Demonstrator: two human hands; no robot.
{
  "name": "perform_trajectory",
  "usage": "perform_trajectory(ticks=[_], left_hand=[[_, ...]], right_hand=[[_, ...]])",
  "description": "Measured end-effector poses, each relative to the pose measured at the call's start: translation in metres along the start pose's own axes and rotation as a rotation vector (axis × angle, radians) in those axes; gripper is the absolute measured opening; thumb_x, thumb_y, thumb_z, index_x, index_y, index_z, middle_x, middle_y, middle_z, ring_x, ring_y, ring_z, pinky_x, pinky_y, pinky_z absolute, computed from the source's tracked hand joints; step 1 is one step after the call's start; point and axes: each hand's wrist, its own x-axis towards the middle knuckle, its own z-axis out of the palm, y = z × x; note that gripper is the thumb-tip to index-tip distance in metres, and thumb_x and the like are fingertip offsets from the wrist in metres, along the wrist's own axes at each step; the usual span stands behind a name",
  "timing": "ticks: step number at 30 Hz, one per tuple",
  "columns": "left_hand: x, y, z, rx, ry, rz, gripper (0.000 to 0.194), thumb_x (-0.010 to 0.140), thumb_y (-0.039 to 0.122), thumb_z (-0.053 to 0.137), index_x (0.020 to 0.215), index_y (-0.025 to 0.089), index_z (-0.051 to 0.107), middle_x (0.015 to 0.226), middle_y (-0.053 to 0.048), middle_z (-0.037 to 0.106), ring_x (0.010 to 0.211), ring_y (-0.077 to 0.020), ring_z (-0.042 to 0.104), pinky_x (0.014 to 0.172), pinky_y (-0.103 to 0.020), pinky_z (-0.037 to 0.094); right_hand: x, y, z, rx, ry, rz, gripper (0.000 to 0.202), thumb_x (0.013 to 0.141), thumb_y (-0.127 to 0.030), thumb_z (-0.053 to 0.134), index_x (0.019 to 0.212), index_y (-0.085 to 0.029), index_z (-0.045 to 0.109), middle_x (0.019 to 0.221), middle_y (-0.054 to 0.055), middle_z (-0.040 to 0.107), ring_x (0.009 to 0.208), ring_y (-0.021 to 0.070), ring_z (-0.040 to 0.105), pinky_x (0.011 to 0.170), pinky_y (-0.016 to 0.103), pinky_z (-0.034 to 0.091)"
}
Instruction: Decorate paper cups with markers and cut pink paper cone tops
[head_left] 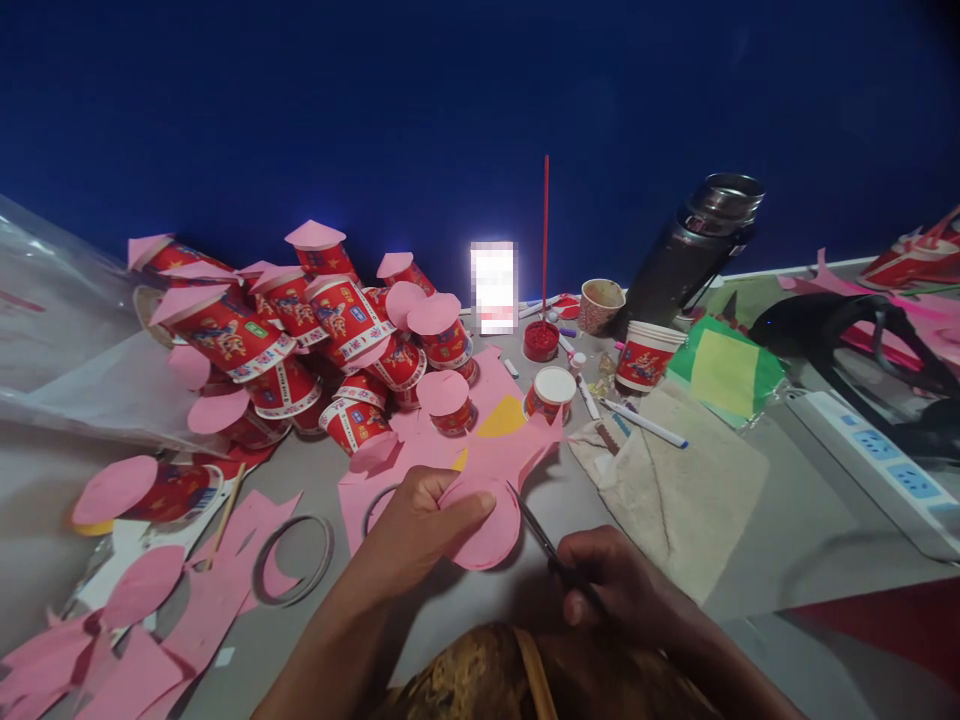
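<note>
My left hand [431, 515] pinches a round of pink paper [487, 530], the thumb lying across its face. A curved line runs near the paper's edge. In my right hand [611, 570] is a pair of scissors [551, 550], its blades pointing up and left, close beside the paper's right edge. Whether the blades touch the paper I cannot tell. Beyond my hands lies a larger cut pink sheet [405, 450]. On it stands a red paper cup [450, 418] topped with a pink disc [442, 392].
Many red paper cups with pink cone tops [225, 330] are heaped at the left. Nearby are a tape roll [292, 602] and pink scraps [217, 600]. To the right are a thermos [686, 250], a cloth [690, 480], markers [649, 425] and a power strip [877, 460].
</note>
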Motion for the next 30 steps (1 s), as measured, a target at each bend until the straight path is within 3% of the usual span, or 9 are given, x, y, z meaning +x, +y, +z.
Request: perform_trajectory(ticks=[13,18,30], left_hand=[[0.0001,-0.0031,-0.0014,0.004,-0.017,0.030,0.053,0.084,0.063,0.070,0.061,0.019,0.050,0.061,0.003,0.039,0.061,-0.0121,0.033,0.056,-0.026,0.027],[0.0001,-0.0017,-0.0005,-0.033,0.013,0.024,0.050,0.084,0.062,0.072,0.064,0.018,0.058,0.062,0.001,0.045,0.062,-0.0131,0.037,0.056,-0.026,0.030],[-0.0007,0.0048,0.0009,0.022,-0.028,0.013,0.052,0.083,0.058,0.071,0.058,0.021,0.044,0.060,0.004,0.035,0.060,-0.0111,0.030,0.054,-0.026,0.025]], right_hand=[[-0.0042,-0.0033,0.0011,-0.028,0.028,0.012,0.040,0.075,-0.046,0.081,0.059,-0.018,0.056,0.057,-0.005,0.048,0.057,0.0094,0.036,0.054,0.022,0.034],[-0.0036,0.0004,0.0001,-0.035,0.032,0.009,0.049,0.074,-0.058,0.084,0.060,-0.017,0.059,0.057,-0.004,0.051,0.058,0.0096,0.039,0.053,0.022,0.033],[-0.0038,0.0014,0.0000,-0.026,0.016,-0.009,0.064,0.073,-0.074,0.084,0.062,-0.017,0.058,0.058,-0.005,0.047,0.059,0.0092,0.035,0.052,0.022,0.029]])
